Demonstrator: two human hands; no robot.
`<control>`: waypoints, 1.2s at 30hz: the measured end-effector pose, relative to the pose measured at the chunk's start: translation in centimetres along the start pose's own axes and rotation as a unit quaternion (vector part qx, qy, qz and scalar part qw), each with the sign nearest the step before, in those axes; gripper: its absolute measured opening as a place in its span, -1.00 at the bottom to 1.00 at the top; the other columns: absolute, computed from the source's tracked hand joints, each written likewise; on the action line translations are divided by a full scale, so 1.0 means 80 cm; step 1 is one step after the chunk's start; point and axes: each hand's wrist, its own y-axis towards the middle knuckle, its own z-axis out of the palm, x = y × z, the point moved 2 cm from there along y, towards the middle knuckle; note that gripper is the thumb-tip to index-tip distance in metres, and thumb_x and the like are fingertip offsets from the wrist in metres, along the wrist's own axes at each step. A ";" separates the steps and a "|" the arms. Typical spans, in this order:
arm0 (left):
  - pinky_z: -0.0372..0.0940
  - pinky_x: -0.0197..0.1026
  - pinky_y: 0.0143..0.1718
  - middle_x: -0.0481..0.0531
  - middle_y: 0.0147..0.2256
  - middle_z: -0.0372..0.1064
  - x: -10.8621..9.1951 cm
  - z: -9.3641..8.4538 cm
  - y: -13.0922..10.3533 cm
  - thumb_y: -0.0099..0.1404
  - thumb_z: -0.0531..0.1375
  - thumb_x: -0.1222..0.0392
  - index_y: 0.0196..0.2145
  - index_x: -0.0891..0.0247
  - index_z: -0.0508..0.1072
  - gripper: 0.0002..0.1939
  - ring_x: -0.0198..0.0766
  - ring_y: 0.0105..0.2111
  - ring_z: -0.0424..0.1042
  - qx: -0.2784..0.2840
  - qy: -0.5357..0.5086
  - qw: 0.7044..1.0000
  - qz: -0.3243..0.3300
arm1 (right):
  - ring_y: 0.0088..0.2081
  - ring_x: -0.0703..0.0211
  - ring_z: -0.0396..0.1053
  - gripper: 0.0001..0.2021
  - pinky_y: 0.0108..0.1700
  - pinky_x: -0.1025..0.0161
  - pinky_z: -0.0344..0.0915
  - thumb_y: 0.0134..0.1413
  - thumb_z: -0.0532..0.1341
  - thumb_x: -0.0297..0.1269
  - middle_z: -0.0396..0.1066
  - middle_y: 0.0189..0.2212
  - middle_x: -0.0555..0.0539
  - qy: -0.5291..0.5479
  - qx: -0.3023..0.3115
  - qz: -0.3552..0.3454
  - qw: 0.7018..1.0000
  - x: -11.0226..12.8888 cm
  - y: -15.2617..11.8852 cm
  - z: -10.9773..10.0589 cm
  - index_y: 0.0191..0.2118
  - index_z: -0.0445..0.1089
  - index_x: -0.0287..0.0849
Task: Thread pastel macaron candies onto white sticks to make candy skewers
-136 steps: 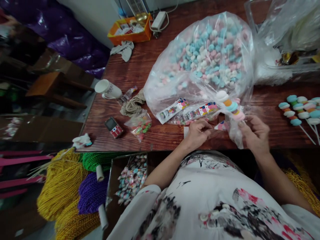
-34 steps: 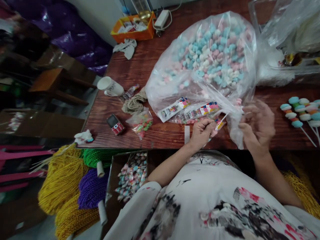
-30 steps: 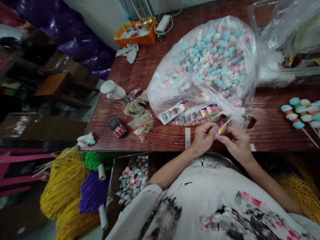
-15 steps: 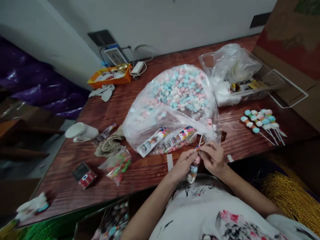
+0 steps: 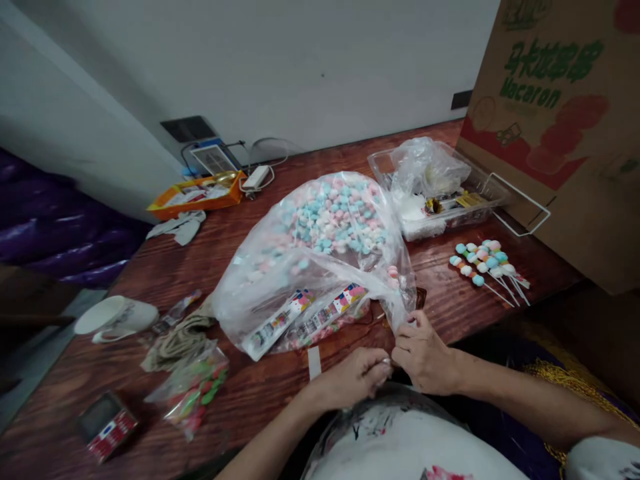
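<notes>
On my left, the pile of shiny purple plastic sacks [image 5: 55,223] sits beyond the surface [image 5: 260,413], and nearer me are the red-and-black keypad phone [image 5: 107,427], the white round ceramic mug [image 5: 117,317], the bundled beige cloth cord [image 5: 180,343] and the small clear bag of red and green candies [image 5: 197,387]. In the middle lies the big clear plastic bag of pastel pink, blue and white candies [image 5: 335,220], with the long printed white wrappers [image 5: 275,327] by its near edge. What has changed is at the surface's near edge: half a second ago the stick and clear sleeve of the wrapped skewer showed between my hands, and now I cannot make it out, so I take it to be hidden under my fingers or below them. My left hand [image 5: 357,377] is narrow, fingers curled in; my right hand [image 5: 427,353], just beside it, is curled too, next to the big bag's loose end. I cannot tell what either grips. To me that suggests the sleeve is being worked close at its end, with this piece unfinished. Farther right, the bunch of pastel candy skewers on white sticks [image 5: 485,260] lies apart from my hands, and the printed brown cardboard carton [image 5: 555,153] now fills more of my view.
</notes>
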 end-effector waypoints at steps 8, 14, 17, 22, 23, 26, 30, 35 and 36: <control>0.29 -0.24 -0.35 -0.01 -0.49 0.26 -0.007 -0.011 0.009 0.38 -0.03 0.02 -0.47 0.26 0.31 -0.65 -0.32 -0.49 0.23 -0.151 0.081 0.984 0.045 | 0.00 0.01 0.29 -0.82 0.01 -0.03 -0.02 0.15 0.14 -0.41 0.51 -0.16 -0.10 0.001 -0.048 0.113 0.992 0.004 0.007 -0.010 -0.17 0.44 -0.12; 0.05 -0.32 -0.72 -0.07 -0.67 0.22 0.011 -0.008 0.013 0.14 0.24 -0.12 -0.62 0.28 0.29 -0.57 -0.41 -0.76 0.13 0.052 -0.348 0.934 -0.059 | 0.04 0.14 0.28 -0.78 0.15 -0.09 -0.08 0.25 0.13 -0.34 0.52 -0.08 0.06 -0.073 -0.164 -0.077 0.981 0.009 -0.007 -0.022 -0.05 0.44 0.01; 0.07 -0.30 -0.73 -0.06 -0.67 0.24 0.016 0.002 0.015 0.05 0.29 -0.17 -0.58 0.29 0.33 -0.55 -0.39 -0.77 0.14 0.110 -0.358 0.924 -0.075 | -0.11 0.18 0.32 -0.87 0.08 -0.05 -0.04 0.19 0.15 -0.38 0.49 -0.33 0.05 -0.058 -0.146 -0.099 0.982 0.010 -0.014 -0.018 -0.21 0.44 -0.09; 0.16 -0.31 -0.49 -0.04 -0.52 0.29 0.003 -0.003 0.018 0.33 0.10 -0.14 -0.44 0.30 0.37 -0.58 -0.38 -0.56 0.25 0.056 -0.063 0.996 0.031 | -0.29 0.16 0.24 -0.95 -0.11 0.04 -0.04 0.05 0.17 -0.38 0.37 -0.50 0.00 -0.051 -0.055 0.034 0.997 0.011 -0.017 -0.003 -0.41 0.34 -0.19; 0.18 -0.29 -0.42 -0.01 -0.47 0.32 -0.002 -0.004 0.018 0.39 0.05 -0.06 -0.41 0.30 0.38 -0.62 -0.35 -0.50 0.28 0.012 0.041 0.996 0.078 | -0.31 0.16 0.22 -0.95 -0.15 0.07 -0.05 0.02 0.18 -0.38 0.38 -0.50 -0.02 -0.048 -0.034 0.067 0.996 0.010 -0.018 0.000 -0.43 0.33 -0.20; 0.20 -0.22 -0.29 0.08 -0.36 0.40 -0.010 0.001 0.014 0.44 -0.04 0.15 -0.31 0.29 0.45 -0.68 -0.27 -0.37 0.33 -0.129 0.292 0.930 0.181 | -0.31 0.16 0.21 -0.94 -0.22 0.11 -0.08 0.01 0.19 -0.41 0.41 -0.47 -0.06 -0.024 0.002 0.162 0.986 0.012 -0.019 0.007 -0.45 0.33 -0.22; 0.18 -0.21 -0.32 0.10 -0.38 0.40 -0.003 0.016 0.009 0.44 -0.06 0.24 -0.33 0.32 0.46 -0.67 -0.26 -0.38 0.32 -0.202 0.396 0.865 0.232 | -0.30 0.16 0.24 -0.84 -0.24 0.14 -0.06 0.12 0.15 -0.47 0.41 -0.48 -0.06 0.046 -0.031 0.249 0.967 0.023 -0.019 0.011 -0.47 0.33 -0.21; 0.15 -0.26 -0.36 0.02 -0.47 0.34 0.015 0.008 -0.006 0.42 0.01 0.25 -0.40 0.31 0.47 -0.69 -0.34 -0.43 0.29 -0.248 0.228 0.915 0.223 | -0.16 0.12 0.34 -0.86 -0.11 0.14 0.12 0.25 0.13 -0.40 0.51 -0.30 -0.07 0.104 -0.193 0.278 0.935 0.013 -0.037 0.001 -0.24 0.45 -0.14; 0.15 -0.27 -0.37 0.00 -0.48 0.33 0.019 0.004 -0.011 0.41 0.05 0.23 -0.40 0.31 0.49 -0.71 -0.36 -0.44 0.28 -0.265 0.165 0.926 0.211 | -0.13 0.10 0.34 -0.86 -0.08 0.13 0.15 0.24 0.14 -0.38 0.52 -0.26 -0.08 0.077 -0.221 0.295 0.926 0.001 -0.046 -0.003 -0.20 0.46 -0.14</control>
